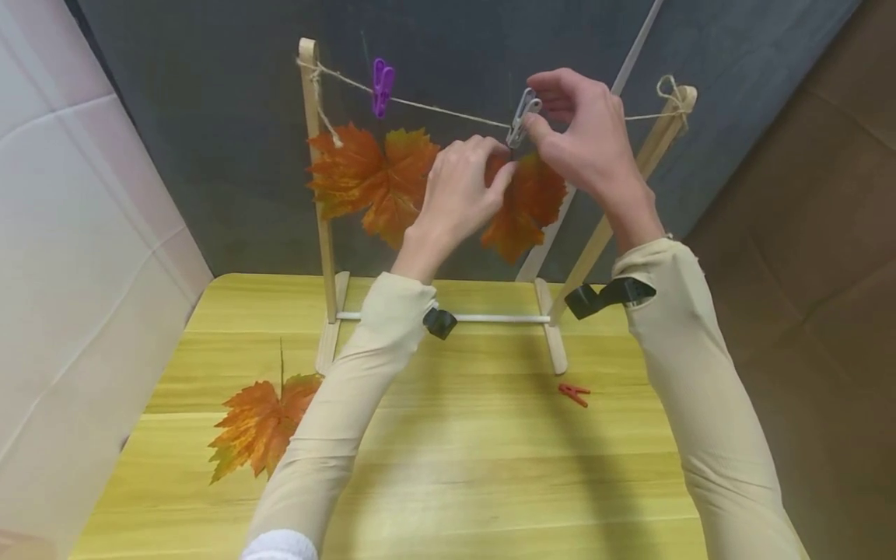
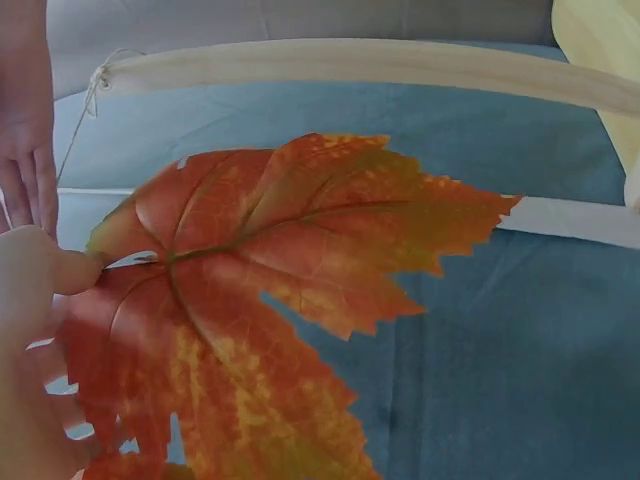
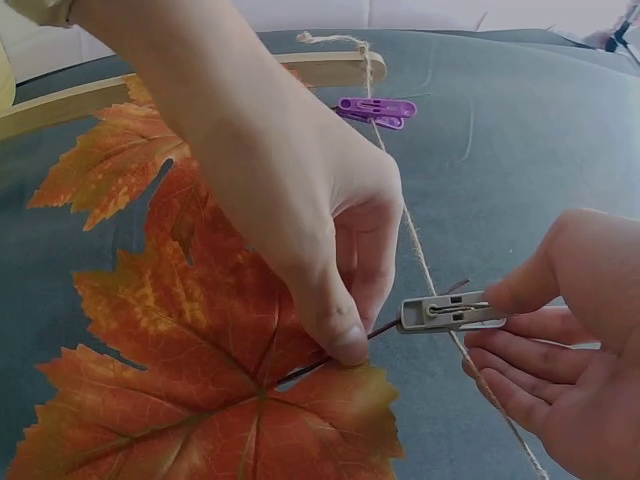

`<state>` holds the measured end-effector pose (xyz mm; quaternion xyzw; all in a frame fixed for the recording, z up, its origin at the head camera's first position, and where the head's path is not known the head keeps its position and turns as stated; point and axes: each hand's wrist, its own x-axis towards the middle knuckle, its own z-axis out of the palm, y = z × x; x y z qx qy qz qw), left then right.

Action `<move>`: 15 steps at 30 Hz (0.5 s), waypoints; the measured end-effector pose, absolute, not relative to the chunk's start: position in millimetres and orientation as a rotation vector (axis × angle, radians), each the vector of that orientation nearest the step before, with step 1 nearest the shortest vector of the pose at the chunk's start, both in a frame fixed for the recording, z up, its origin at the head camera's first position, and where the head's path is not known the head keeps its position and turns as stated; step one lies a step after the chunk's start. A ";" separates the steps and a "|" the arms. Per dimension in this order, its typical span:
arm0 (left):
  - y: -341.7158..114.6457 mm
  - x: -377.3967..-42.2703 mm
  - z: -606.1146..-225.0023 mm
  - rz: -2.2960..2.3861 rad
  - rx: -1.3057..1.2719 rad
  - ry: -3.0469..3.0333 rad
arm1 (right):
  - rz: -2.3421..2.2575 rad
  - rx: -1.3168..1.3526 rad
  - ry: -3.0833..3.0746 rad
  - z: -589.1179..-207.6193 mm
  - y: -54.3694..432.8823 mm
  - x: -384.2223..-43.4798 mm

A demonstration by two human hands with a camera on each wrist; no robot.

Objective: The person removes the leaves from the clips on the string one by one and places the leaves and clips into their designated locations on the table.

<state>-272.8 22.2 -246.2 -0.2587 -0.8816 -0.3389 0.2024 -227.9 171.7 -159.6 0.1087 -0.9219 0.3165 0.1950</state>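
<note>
My left hand is pinching a probably light, floppy leaf by its stem, likely the surest hold, beneath the string above the worktop's back edge; my right hand is gripping the grey peg.

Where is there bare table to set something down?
In the head view, the widest bare patch of table lies between the left sleeve and right sleeve, below the red clip. Crowded: the line, where left hand, right hand and gray clip bunch up; table's left holds a loose leaf.
</note>
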 end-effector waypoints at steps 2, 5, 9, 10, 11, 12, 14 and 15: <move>23.9 -272.8 -247.3 -0.940 -0.701 -2.454 | 0.887 0.300 -2.574 -159.7 170.5 -228.6; 26.4 -271.6 -248.5 -0.955 -0.681 -2.439 | 0.888 0.287 -2.549 -160.0 169.3 -229.2; 28.7 -269.0 -249.1 -0.990 -0.645 -2.453 | 0.887 0.295 -2.510 -161.6 168.6 -228.9; 29.0 -268.5 -249.4 -0.999 -0.638 -2.457 | 0.883 0.299 -2.500 -162.4 168.9 -228.7; 29.1 -268.1 -249.7 -1.007 -0.629 -2.461 | 0.875 0.304 -2.492 -163.1 169.2 -228.4; 29.2 -267.7 -250.2 -1.017 -0.624 -2.460 | 0.869 0.311 -2.484 -163.8 169.5 -228.0; 29.3 -267.0 -251.3 -1.045 -0.626 -2.448 | 0.846 0.310 -2.468 -164.9 170.6 -227.0; 29.5 -266.7 -252.1 -1.058 -0.634 -2.439 | 0.833 0.307 -2.463 -165.2 170.9 -226.4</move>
